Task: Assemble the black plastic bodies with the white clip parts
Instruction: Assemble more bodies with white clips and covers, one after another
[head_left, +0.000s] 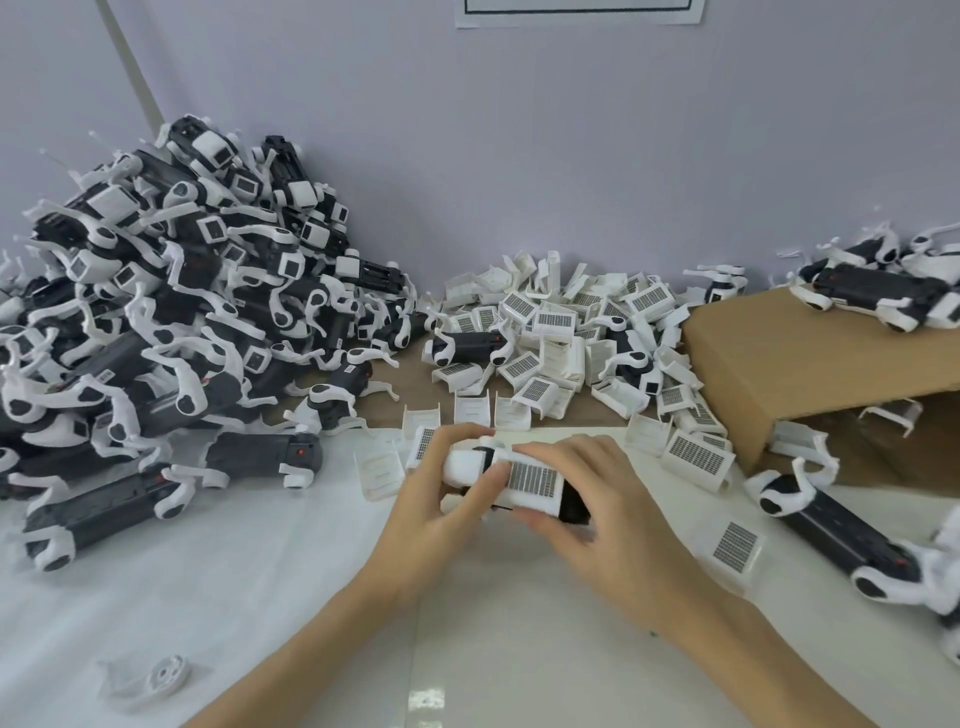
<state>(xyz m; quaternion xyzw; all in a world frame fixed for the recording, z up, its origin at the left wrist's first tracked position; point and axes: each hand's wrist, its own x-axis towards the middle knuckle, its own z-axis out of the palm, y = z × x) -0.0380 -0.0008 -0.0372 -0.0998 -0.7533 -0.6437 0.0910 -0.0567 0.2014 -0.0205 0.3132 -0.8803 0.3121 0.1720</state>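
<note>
Above the white table, both hands hold one black plastic body (574, 506), mostly hidden, only its dark right end showing. A white clip part (535, 480) with a grey grid label sits on top of it. My left hand (441, 493) grips the body's white left end, thumb lying toward the clip. My right hand (582, 493) curls over the clip from the right, fingers on its far edge and thumb under its near edge.
A tall heap of black bodies with white arms (171, 312) fills the left. Loose white clips (566, 332) pile at the back centre. A cardboard box (810, 364) stands at right, more bodies (841, 535) beside it. A small white piece (161, 675) lies near the front left.
</note>
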